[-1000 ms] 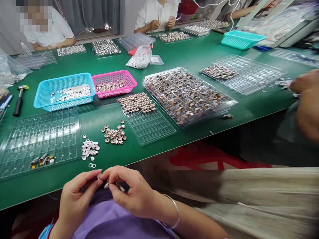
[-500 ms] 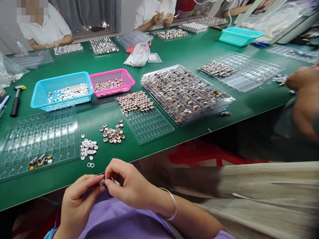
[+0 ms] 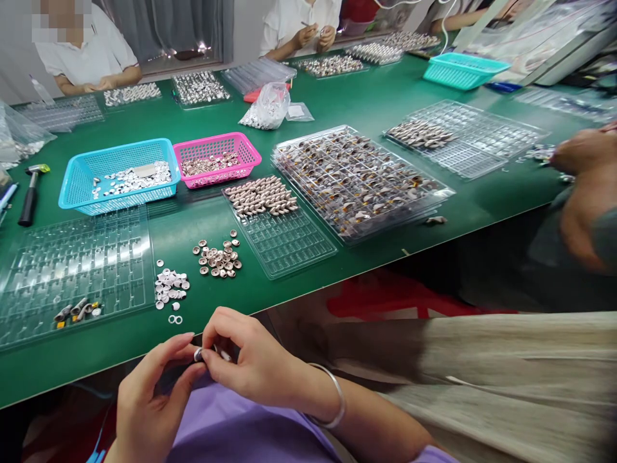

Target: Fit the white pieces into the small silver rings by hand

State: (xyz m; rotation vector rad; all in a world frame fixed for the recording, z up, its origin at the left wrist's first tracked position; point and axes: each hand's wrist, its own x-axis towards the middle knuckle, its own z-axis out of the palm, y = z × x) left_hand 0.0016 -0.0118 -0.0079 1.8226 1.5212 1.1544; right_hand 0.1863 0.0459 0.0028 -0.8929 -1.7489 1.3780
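Just in front of the table edge, my right hand [image 3: 241, 357] pinches a small grey-and-white earbud-like piece [image 3: 198, 354] between thumb and fingertips. A pale end shows under its curled fingers. My left hand [image 3: 157, 392] is beside the piece, its thumb and index finger spread apart around the piece's near end. On the table ahead lie small white round caps [image 3: 171, 287], two white rings [image 3: 175, 319] and brownish cup-shaped shells [image 3: 219, 258]. A few grey pieces with yellow tabs [image 3: 80, 310] rest on a clear moulded tray [image 3: 110, 257].
Beyond are a blue basket [image 3: 77, 183], a pink basket [image 3: 250, 154], a hammer [image 3: 29, 199], a tray of shells [image 3: 289, 247] and stacked filled trays [image 3: 361, 183]. Co-workers sit across the table; another person's arm [image 3: 585, 193] is at right.
My left thumb and index finger have parted and drawn back from the small piece, which stays in my right hand's pinch. The table items have not moved.
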